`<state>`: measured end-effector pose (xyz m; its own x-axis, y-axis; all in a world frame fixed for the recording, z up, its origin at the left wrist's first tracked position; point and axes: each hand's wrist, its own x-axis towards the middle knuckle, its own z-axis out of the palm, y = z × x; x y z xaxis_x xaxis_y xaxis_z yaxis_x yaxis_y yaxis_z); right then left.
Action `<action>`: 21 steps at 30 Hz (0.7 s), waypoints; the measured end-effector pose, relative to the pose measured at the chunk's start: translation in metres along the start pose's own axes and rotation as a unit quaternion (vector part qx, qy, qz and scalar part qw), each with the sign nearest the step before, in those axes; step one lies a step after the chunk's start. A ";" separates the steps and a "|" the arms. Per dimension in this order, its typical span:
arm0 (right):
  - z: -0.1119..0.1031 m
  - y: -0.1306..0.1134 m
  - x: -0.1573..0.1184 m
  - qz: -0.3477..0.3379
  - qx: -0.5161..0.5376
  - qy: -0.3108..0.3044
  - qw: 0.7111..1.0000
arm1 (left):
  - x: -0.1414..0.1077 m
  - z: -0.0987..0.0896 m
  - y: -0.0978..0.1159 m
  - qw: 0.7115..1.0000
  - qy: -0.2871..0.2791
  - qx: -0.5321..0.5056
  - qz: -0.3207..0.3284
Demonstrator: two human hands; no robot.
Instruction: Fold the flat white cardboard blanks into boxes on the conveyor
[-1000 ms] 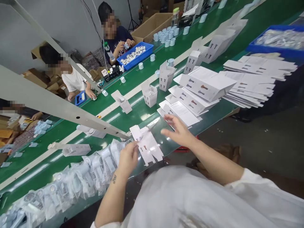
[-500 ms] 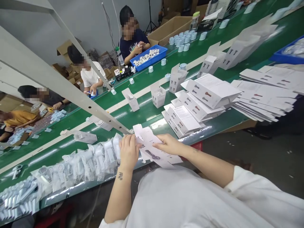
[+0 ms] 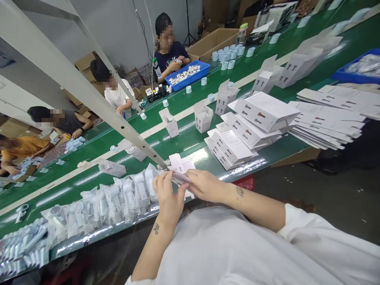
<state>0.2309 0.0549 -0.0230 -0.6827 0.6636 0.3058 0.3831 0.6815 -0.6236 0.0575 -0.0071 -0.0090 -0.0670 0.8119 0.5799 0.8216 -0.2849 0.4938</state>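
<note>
My left hand [image 3: 168,196] and my right hand [image 3: 204,185] meet at the belt's near edge, both pinching a white printed cardboard box blank [image 3: 181,165]. Its lower part is hidden behind my fingers, and its upper flaps stand up beyond them. Just left of my left hand, a row of clear plastic bags [image 3: 118,202] holding white parts lies on the green conveyor belt [image 3: 190,136]. Flattened white boxes [image 3: 251,128] are piled to the right, beyond my right hand.
A thick stack of flat box blanks [image 3: 326,116] lies at the right, with a blue tray [image 3: 353,67] behind it. A grey metal beam [image 3: 89,103] crosses above the belt. Co-workers sit across the belt, one at a blue tray [image 3: 187,75] of white parts.
My hands have drawn closer together, and the box blank is now folded up between them instead of lying spread out. My view has shifted slightly.
</note>
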 end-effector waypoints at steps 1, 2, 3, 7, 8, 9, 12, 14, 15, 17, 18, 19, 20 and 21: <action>0.000 -0.002 0.001 -0.008 -0.001 -0.013 1.000 | -0.001 -0.003 0.002 1.000 0.012 -0.005 0.006; 0.000 -0.004 0.002 -0.017 -0.003 -0.028 0.999 | -0.001 -0.007 0.004 1.000 0.011 -0.009 0.006; 0.000 -0.006 0.002 -0.024 -0.009 -0.043 0.999 | 0.000 -0.011 0.005 1.000 -0.006 -0.010 0.002; -0.004 -0.010 -0.002 -0.020 -0.052 -0.111 0.992 | 0.011 -0.031 0.004 0.983 -0.182 0.003 -0.034; -0.007 -0.009 -0.003 -0.022 -0.039 -0.130 0.990 | 0.014 -0.036 0.003 0.971 -0.235 -0.004 -0.043; -0.010 -0.006 -0.004 -0.024 -0.006 -0.151 0.988 | 0.017 -0.041 0.002 0.958 -0.282 -0.022 -0.049; -0.014 0.009 -0.002 -0.012 0.168 -0.231 0.958 | 0.019 -0.054 0.003 0.928 -0.355 -0.094 -0.059; -0.008 0.020 0.000 0.013 0.268 -0.283 0.921 | 0.017 -0.061 0.006 0.923 -0.363 -0.116 -0.052; -0.004 0.024 0.001 0.022 0.300 -0.303 0.904 | 0.016 -0.064 0.008 0.922 -0.368 -0.114 -0.044; 0.005 0.027 0.003 0.035 0.332 -0.316 0.888 | 0.012 -0.071 0.008 0.915 -0.390 -0.104 -0.028; 0.008 0.028 0.003 0.040 0.339 -0.307 0.888 | 0.011 -0.075 0.005 0.911 -0.397 -0.104 -0.026; 0.009 0.028 0.003 0.046 0.344 -0.290 0.892 | 0.009 -0.077 0.000 0.912 -0.393 -0.115 -0.030; 0.009 0.029 0.004 0.050 0.348 -0.267 0.897 | 0.008 -0.079 -0.007 0.918 -0.368 -0.141 -0.042; 0.006 0.030 0.004 0.051 0.353 -0.245 0.902 | 0.007 -0.079 -0.015 0.927 -0.321 -0.186 -0.061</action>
<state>0.2357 0.0763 -0.0451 -0.9256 0.3777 -0.0268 0.0872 0.1438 -0.9858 -0.0002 -0.0371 0.0383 0.3021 0.9514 0.0591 0.5696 -0.2299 0.7891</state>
